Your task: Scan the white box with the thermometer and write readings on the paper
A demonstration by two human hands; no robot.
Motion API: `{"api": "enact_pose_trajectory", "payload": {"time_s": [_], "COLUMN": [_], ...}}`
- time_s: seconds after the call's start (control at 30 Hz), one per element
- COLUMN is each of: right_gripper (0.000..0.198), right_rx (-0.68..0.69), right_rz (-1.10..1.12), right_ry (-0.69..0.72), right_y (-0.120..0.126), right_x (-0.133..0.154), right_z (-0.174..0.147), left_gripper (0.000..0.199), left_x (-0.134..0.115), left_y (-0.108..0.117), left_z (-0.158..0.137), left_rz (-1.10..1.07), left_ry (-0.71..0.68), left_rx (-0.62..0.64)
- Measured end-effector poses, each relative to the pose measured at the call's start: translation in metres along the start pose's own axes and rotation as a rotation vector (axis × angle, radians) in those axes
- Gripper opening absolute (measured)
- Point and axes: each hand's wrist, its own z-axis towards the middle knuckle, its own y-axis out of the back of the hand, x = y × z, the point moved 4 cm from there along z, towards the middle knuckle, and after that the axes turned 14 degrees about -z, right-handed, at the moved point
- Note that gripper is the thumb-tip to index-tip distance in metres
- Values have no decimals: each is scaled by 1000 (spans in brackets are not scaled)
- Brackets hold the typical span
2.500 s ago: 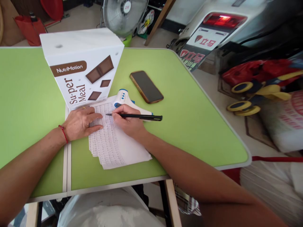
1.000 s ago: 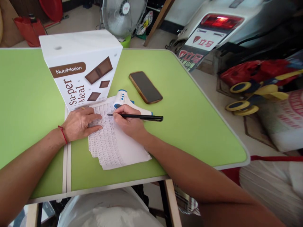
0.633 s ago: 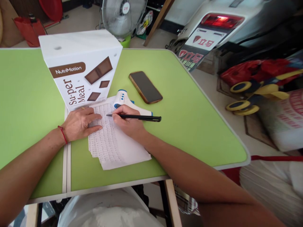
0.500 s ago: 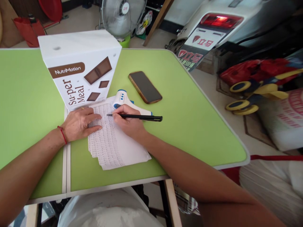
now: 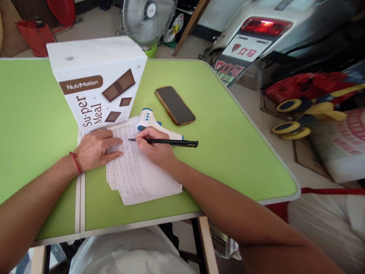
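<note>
My right hand [image 5: 155, 148] is closed around a black pen [image 5: 182, 143], its tip at the sheets of paper [image 5: 159, 182]. Rows of small handwriting fill the left part of the top sheet; the right part is blank. My left hand [image 5: 97, 148] lies with fingers apart on the left edge of the paper, a red string bracelet [image 5: 75, 163] at its wrist. Just beyond my right hand is a white and blue infrared thermometer [image 5: 146, 118], partly covered by that hand. A white NutriMotion box [image 5: 97, 83] stands upright behind my left hand.
A phone in a brown case [image 5: 175, 105] lies on the green folding table [image 5: 228, 152] right of the thermometer. Beyond the table stand a fan [image 5: 148, 19] and a white scooter [image 5: 256, 34]. Yellow-wheeled items and a sack [image 5: 342, 148] are on the right.
The pen has tilted slightly in my right hand, its tip shifting a little left and its rear end a little right. My left hand has stayed in place.
</note>
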Motion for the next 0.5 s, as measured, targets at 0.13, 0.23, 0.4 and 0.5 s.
{"api": "enact_pose_trajectory", "payload": {"time_s": [0.13, 0.23, 0.4, 0.5], "right_gripper": [5, 4, 5, 6], "right_rx": [33, 43, 41, 37], "right_rz": [-6, -20, -53, -72], "right_ry": [16, 56, 91, 107], "right_y": [-2, -2, -2, -2], "right_x": [2, 3, 3, 4], "right_z": [-1, -1, 0, -1], "left_gripper": [36, 35, 35, 35], "left_x": [0, 0, -1, 0], "left_y": [0, 0, -1, -1], "left_z": [0, 0, 0, -1], "left_rz": [-4, -1, 19, 21], "left_ry": [-9, -13, -28, -34], "left_rx": [-9, -6, -4, -7]}}
